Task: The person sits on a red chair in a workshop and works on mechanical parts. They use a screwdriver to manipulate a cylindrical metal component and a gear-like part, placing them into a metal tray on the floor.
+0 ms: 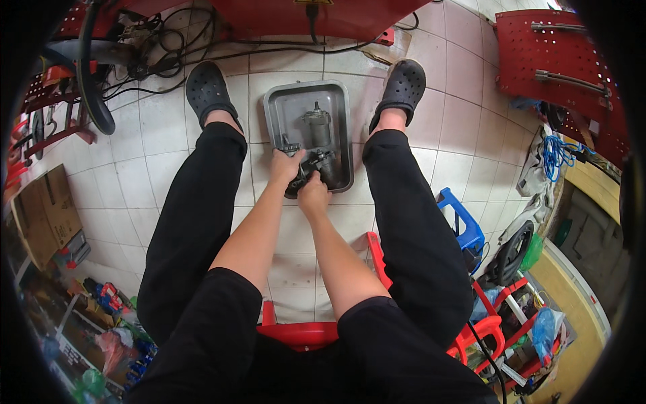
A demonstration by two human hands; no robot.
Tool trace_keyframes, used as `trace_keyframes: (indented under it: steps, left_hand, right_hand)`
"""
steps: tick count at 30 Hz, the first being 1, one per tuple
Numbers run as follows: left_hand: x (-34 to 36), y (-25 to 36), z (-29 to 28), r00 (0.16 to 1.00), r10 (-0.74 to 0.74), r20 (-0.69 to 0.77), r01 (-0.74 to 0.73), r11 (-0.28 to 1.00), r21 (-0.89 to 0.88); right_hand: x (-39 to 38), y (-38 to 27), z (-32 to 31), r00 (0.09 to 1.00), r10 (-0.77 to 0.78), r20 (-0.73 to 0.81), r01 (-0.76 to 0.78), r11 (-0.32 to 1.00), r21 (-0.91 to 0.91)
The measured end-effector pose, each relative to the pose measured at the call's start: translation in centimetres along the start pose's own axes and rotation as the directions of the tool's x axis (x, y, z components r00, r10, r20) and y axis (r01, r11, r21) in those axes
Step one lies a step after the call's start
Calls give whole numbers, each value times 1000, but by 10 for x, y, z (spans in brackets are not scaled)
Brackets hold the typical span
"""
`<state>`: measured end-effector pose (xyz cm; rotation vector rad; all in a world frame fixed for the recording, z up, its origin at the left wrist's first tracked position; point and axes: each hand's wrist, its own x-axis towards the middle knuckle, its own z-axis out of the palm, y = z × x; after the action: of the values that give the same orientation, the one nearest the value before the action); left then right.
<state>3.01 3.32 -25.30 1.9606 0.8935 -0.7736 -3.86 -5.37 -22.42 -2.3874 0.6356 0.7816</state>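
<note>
A grey metal tray lies on the tiled floor between my feet. Inside its far half stands a dull cylindrical metal part with a thin shaft sticking up, much like a small motor. Over the near left of the tray, my left hand is closed round a small dark metal part. My right hand, close beside it at the tray's near rim, grips a larger dark metal part. Whether the two held pieces are joined is hidden by my fingers.
Black cables snake across the floor at the far left, near a red cabinet. A red perforated panel stands far right. To the right are a blue stool and a tire; a cardboard box sits left.
</note>
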Motion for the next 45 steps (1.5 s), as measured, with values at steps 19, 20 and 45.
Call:
trace_keyframes:
  steps: [19,20,45]
  left_hand:
    - [-15,36,-14,973,227,-52,-162,821,547]
    - [-15,33,-14,961,271,-59,-194,810,554]
    - [-22,20,-17,886,452,106,-406,645,647]
  right_hand:
    - [24,9,3,973,-134,187,158,980,-118]
    - [24,8,1,976,-121,182,145,981,-127]
    - [37,24,-28,994,53,-91,-61,995,-83]
